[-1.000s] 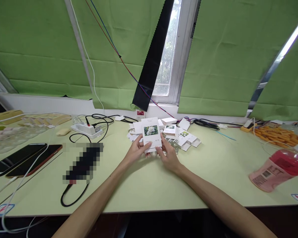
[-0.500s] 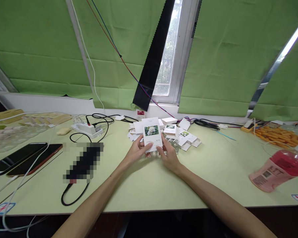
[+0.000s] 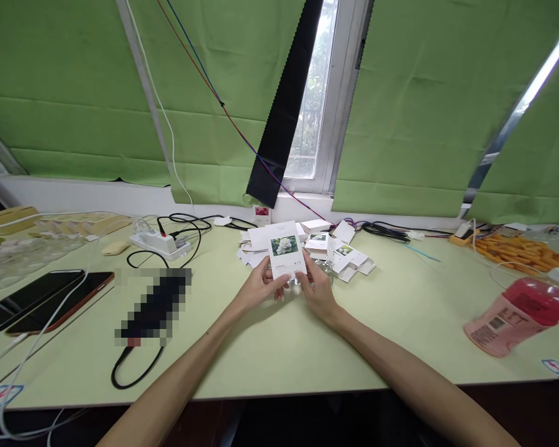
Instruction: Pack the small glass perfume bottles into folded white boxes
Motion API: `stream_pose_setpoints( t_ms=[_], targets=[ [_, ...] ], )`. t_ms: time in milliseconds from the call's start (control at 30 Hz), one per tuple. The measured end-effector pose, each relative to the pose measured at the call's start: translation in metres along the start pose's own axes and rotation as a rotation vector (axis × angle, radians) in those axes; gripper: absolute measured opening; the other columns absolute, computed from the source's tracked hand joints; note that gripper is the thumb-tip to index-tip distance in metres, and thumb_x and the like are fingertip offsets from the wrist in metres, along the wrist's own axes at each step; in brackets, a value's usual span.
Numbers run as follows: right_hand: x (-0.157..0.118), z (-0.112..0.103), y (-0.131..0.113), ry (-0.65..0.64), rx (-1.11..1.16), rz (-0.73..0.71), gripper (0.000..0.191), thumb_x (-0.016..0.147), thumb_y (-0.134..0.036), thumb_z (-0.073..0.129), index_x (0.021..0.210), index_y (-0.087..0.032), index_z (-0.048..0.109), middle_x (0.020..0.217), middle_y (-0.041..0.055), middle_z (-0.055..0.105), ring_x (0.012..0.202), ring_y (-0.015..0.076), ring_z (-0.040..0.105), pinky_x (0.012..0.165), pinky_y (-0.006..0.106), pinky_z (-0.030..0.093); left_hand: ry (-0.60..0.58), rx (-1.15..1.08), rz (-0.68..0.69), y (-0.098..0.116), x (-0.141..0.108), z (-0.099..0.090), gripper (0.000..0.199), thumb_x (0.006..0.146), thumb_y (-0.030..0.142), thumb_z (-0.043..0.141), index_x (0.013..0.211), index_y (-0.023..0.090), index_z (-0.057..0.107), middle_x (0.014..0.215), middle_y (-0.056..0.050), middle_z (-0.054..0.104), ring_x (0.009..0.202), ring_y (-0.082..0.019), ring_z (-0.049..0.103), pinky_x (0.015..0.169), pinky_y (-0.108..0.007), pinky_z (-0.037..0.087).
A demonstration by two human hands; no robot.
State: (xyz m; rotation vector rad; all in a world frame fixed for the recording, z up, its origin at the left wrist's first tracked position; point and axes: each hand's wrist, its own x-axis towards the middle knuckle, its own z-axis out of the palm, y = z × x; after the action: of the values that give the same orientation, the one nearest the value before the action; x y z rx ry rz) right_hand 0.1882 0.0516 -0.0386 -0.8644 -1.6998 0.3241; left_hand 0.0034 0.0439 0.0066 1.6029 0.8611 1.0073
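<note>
A white card or flat box [image 3: 285, 246] with a picture of white flowers is held upright between my two hands at the middle of the table. My left hand [image 3: 257, 287] grips its lower left side, thumb across the front. On the lower right side, my right hand [image 3: 317, 285] holds it with the thumb near the bottom edge. Just behind lies a pile of small white boxes [image 3: 351, 259], some with flower pictures. Something clear and shiny [image 3: 325, 269] shows partly behind my right hand.
Two phones [image 3: 60, 303], a blurred-out dark object [image 3: 156, 304] and a white power strip [image 3: 159, 242] lie on the left. A pink bottle [image 3: 517, 316] lies at the right, with orange sticks [image 3: 517, 253] behind it. Cables [image 3: 384, 231] run along the back.
The view has shifted slightly. Both thumbs have moved a little on the card's lower edge, and the card is still held in both hands.
</note>
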Motion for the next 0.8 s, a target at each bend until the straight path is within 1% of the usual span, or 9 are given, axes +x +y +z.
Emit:
stream_pose_setpoints(
  t_ms=[100, 200, 267, 433, 533, 700, 800],
  targets=[
    [0.0000, 0.0000, -0.0008, -0.015, 0.040, 0.035, 0.053, 0.102, -0.037, 0.046, 0.153, -0.024, 0.041, 0.118, 0.0092, 0.070, 0.089, 0.0205, 0.067, 0.073, 0.032, 0.056, -0.011, 0.034, 0.000, -0.0002, 0.0001, 0.0000, 0.060, 0.081, 0.045, 0.075, 0.128, 0.018, 0.047, 0.081, -0.003, 0.070, 0.057, -0.015, 0.063, 0.055, -0.028, 0.051],
    [0.0002, 0.0003, -0.0004, -0.011, 0.048, 0.062, 0.053, 0.101, -0.037, 0.047, 0.152, -0.022, 0.042, 0.111, 0.0085, 0.071, 0.083, 0.0197, 0.066, 0.071, 0.032, 0.056, 0.006, 0.053, -0.009, -0.0005, 0.0006, 0.0001, 0.053, 0.084, 0.042, 0.072, 0.126, 0.018, 0.050, 0.080, -0.002, 0.069, 0.056, -0.013, 0.061, 0.057, -0.028, 0.052],
    [0.0005, 0.0003, -0.0003, -0.006, 0.043, 0.064, 0.053, 0.101, -0.037, 0.047, 0.152, -0.021, 0.043, 0.108, 0.0082, 0.072, 0.080, 0.0193, 0.065, 0.070, 0.031, 0.055, 0.027, 0.069, -0.017, -0.0013, 0.0011, 0.0003, 0.051, 0.084, 0.041, 0.071, 0.126, 0.017, 0.052, 0.078, -0.002, 0.069, 0.054, -0.013, 0.060, 0.055, -0.028, 0.051],
    [0.0013, -0.0004, -0.0042, -0.028, 0.081, 0.084, 0.054, 0.102, -0.038, 0.046, 0.152, -0.019, 0.042, 0.108, 0.0093, 0.072, 0.081, 0.0194, 0.066, 0.068, 0.031, 0.055, 0.080, 0.132, -0.032, -0.0033, 0.0018, -0.0001, 0.056, 0.080, 0.038, 0.074, 0.127, 0.017, 0.053, 0.079, -0.002, 0.070, 0.051, -0.012, 0.058, 0.047, -0.025, 0.047],
    [0.0014, -0.0009, -0.0081, -0.038, 0.092, 0.091, 0.053, 0.102, -0.039, 0.045, 0.152, -0.019, 0.042, 0.113, 0.0102, 0.071, 0.084, 0.0198, 0.066, 0.071, 0.031, 0.056, 0.066, 0.147, -0.024, -0.0029, 0.0017, -0.0017, 0.059, 0.078, 0.036, 0.075, 0.129, 0.018, 0.051, 0.078, -0.001, 0.070, 0.052, -0.012, 0.059, 0.047, -0.024, 0.046],
    [0.0010, -0.0007, -0.0101, -0.032, 0.113, 0.097, 0.052, 0.102, -0.039, 0.045, 0.150, -0.020, 0.044, 0.119, 0.0108, 0.071, 0.086, 0.0207, 0.068, 0.074, 0.033, 0.056, 0.021, 0.145, -0.007, -0.0036, 0.0026, -0.0037, 0.075, 0.070, 0.034, 0.084, 0.134, 0.021, 0.048, 0.078, -0.001, 0.071, 0.054, -0.013, 0.059, 0.047, -0.023, 0.049],
    [0.0007, -0.0005, -0.0094, -0.040, 0.129, 0.109, 0.052, 0.102, -0.039, 0.045, 0.150, -0.020, 0.044, 0.118, 0.0106, 0.071, 0.084, 0.0204, 0.068, 0.073, 0.032, 0.056, 0.039, 0.143, -0.005, -0.0053, 0.0037, -0.0038, 0.074, 0.072, 0.036, 0.082, 0.135, 0.020, 0.048, 0.079, -0.002, 0.072, 0.053, -0.013, 0.060, 0.047, -0.024, 0.048]
  ],
)
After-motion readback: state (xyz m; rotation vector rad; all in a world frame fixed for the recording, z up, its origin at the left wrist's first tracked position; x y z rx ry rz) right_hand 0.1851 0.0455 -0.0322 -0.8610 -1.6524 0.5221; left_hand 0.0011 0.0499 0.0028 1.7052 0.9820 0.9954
